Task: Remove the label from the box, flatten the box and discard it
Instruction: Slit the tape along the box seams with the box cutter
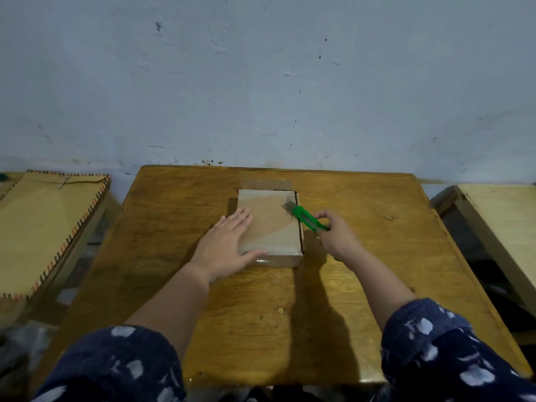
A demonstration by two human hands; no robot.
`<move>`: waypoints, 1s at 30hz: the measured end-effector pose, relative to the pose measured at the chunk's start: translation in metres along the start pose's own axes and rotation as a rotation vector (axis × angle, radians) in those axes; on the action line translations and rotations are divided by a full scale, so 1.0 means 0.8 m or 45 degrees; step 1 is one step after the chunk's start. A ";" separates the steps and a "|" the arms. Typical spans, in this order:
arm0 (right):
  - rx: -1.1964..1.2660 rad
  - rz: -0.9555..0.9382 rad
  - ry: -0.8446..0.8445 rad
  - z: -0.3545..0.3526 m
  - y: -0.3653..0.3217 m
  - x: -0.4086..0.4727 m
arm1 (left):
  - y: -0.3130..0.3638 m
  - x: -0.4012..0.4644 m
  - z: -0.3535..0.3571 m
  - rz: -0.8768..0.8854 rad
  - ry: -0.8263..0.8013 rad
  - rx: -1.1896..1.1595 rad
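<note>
**Box pinned flat, cutter at its far right corner**

Position: the cardboard box point(272, 227) lies flat on the wooden table point(174, 242), toward the far middle, with a flap or strip showing at its far edge against the table top.

Left hand point(229, 245): palm down on the box's left half, fingers spread and extended, thumb along the near edge. It grips nothing; it presses.

Right hand point(336, 233): fingers curled closed round the green cutter point(309, 218), whose tip sits at the dark scuffed patch near the far right corner of the box top. Blade itself too small to make out.

Handling, judged: light, thin board, stiff across the face but likely to buckle if pressed mid-panel. Glossy tape on the near side looks slick, so the box may skid under a sideways cut; hold at the edges and corners, where the walls back the face.

Contents: box is closed; inside not visible. Cannot tell whether it is empty.

Label: no distinct label readable on the top; the scuffed patch may be its remnant, uncertain
</note>
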State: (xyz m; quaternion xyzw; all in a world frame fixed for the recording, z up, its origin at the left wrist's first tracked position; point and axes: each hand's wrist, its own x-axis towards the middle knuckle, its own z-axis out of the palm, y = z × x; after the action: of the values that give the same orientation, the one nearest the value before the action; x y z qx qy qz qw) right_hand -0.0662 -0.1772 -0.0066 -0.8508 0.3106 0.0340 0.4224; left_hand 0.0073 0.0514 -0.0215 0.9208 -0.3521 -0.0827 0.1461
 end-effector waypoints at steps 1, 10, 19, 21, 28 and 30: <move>-0.038 -0.033 0.037 0.003 -0.003 -0.010 | -0.009 -0.006 -0.002 0.033 -0.021 0.046; -0.519 -0.630 0.424 0.054 -0.003 -0.102 | -0.042 -0.013 0.009 0.206 -0.013 0.088; -0.788 -0.767 0.533 0.080 -0.005 -0.116 | -0.043 -0.010 0.016 0.202 0.016 0.048; -0.830 -0.782 0.558 0.083 -0.008 -0.115 | -0.043 -0.011 0.017 0.205 0.024 0.070; -0.948 -0.867 0.584 0.082 -0.008 -0.114 | -0.040 -0.011 0.017 0.189 0.014 0.130; -0.979 -0.880 0.565 0.080 -0.007 -0.113 | -0.039 -0.011 0.016 0.190 0.008 0.156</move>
State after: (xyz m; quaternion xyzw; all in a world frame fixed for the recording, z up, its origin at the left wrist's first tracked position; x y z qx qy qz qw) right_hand -0.1228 -0.0819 -0.0146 -0.9826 0.0605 -0.1753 -0.0069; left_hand 0.0176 0.0768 -0.0433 0.8994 -0.4236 -0.0472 0.0964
